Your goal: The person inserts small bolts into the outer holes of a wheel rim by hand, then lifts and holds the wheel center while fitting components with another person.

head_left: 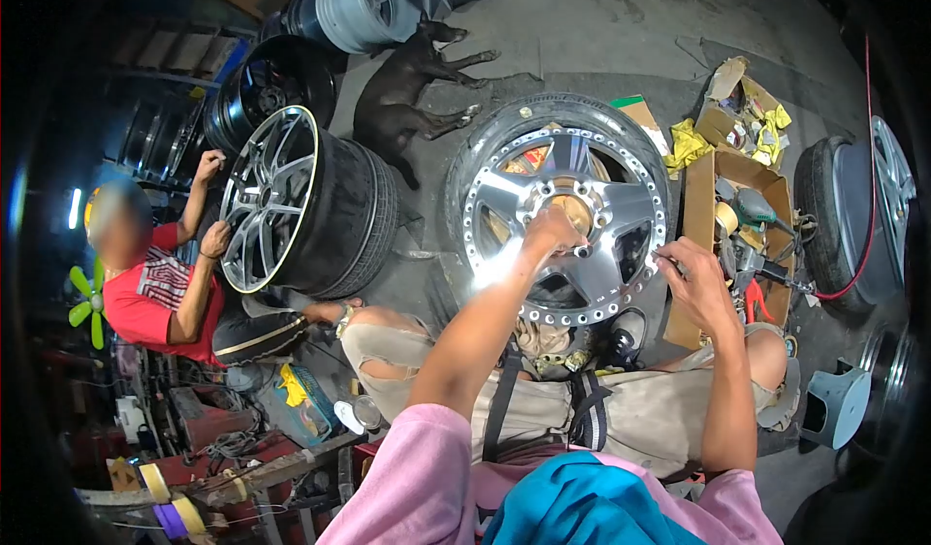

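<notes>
A silver five-spoke wheel with small holes around its rim lies flat on a tire in front of me. My left hand is over the hub, by the round centre opening, its fingers curled together; what they hold, if anything, is hidden. Close to the rim's right edge is my right hand, with thumb and fingers pinched at the outer holes. Something small and dark may be between those fingertips, too small to name.
At the left a person in a red shirt handles another wheel. A black dog lies behind. Right of me are a cardboard box with tools, a red hose, another tire and a blue-grey stool.
</notes>
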The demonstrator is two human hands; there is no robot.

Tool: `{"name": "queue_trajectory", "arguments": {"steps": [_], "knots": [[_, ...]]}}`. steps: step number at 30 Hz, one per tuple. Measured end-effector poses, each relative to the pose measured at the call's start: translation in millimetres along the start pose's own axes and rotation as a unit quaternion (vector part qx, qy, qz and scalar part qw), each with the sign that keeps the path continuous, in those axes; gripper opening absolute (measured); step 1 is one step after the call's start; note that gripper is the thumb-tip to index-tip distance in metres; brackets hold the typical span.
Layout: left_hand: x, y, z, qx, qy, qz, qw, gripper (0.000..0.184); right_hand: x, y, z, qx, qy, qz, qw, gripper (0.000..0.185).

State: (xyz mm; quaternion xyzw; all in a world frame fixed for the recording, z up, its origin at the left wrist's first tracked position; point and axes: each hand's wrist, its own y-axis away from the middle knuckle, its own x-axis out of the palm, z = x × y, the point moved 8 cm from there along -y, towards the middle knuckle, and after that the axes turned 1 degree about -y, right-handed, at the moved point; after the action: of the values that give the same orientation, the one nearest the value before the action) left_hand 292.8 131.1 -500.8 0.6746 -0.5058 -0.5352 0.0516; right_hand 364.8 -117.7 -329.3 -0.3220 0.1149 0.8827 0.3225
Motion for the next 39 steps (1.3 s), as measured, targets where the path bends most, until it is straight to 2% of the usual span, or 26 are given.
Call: {"name": "queue_trajectory", "arguments": {"steps": [5, 11, 16, 19, 22, 25, 26, 28, 30, 35, 37, 38, 39], "knots": [[2, 4, -5, -0.009, 0.028, 0.025, 0.999, 0.035, 2, 4, -7, -0.011, 0.002, 0.005, 1.0, 0.014], [10, -6, -3, -0.013, 0.067, 0.073, 0.995, 0.031, 3, 5, -4, -0.012, 0.015, 0.001, 1.0, 0.013], [8, 1, -4, -0.026, 0.06, 0.043, 0.997, 0.032, 5, 5, -4, -0.018, 0.018, 0.008, 1.0, 0.014], [20, -17, 5, -0.002, 0.097, 0.056, 0.994, 0.027, 4, 4, -3, -0.018, 0.027, 0.012, 0.999, 0.014], [31, -36, 11, 0.03, 0.051, 0.077, 0.995, 0.025, 6, 6, -15, -0.066, 0.037, -0.009, 0.997, 0.014], [28, -36, 5, 0.083, -0.008, 0.1, 0.992, 0.015, 5, 9, -17, -0.048, 0.022, 0.003, 0.999, 0.013], [27, -29, -6, 0.15, -0.045, 0.131, 0.979, 0.021, 4, 11, -17, -0.05, 0.019, 0.001, 0.999, 0.013], [27, -18, -8, 0.141, -0.023, 0.168, 0.976, 0.026, 1, 14, -19, -0.043, 0.023, -0.001, 0.999, 0.013], [16, -14, -11, 0.124, 0.066, 0.138, 0.98, 0.017, 1, 15, -20, -0.046, 0.02, -0.001, 0.999, 0.014], [16, -17, -12, 0.117, 0.013, 0.116, 0.986, 0.018, 3, 14, -30, -0.044, 0.027, -0.002, 0.999, 0.013], [13, -18, -21, 0.204, -0.101, 0.04, 0.973, 0.022, 2, 15, -30, -0.041, 0.018, -0.006, 0.999, 0.012], [15, -15, -22, 0.205, -0.103, 0.043, 0.972, 0.022, 2, 15, -30, -0.039, 0.011, -0.009, 0.999, 0.012], [12, -10, -27, 0.222, -0.18, -0.02, 0.958, 0.021, 1, 15, -31, -0.036, 0.011, -0.011, 0.999, 0.012]]}}
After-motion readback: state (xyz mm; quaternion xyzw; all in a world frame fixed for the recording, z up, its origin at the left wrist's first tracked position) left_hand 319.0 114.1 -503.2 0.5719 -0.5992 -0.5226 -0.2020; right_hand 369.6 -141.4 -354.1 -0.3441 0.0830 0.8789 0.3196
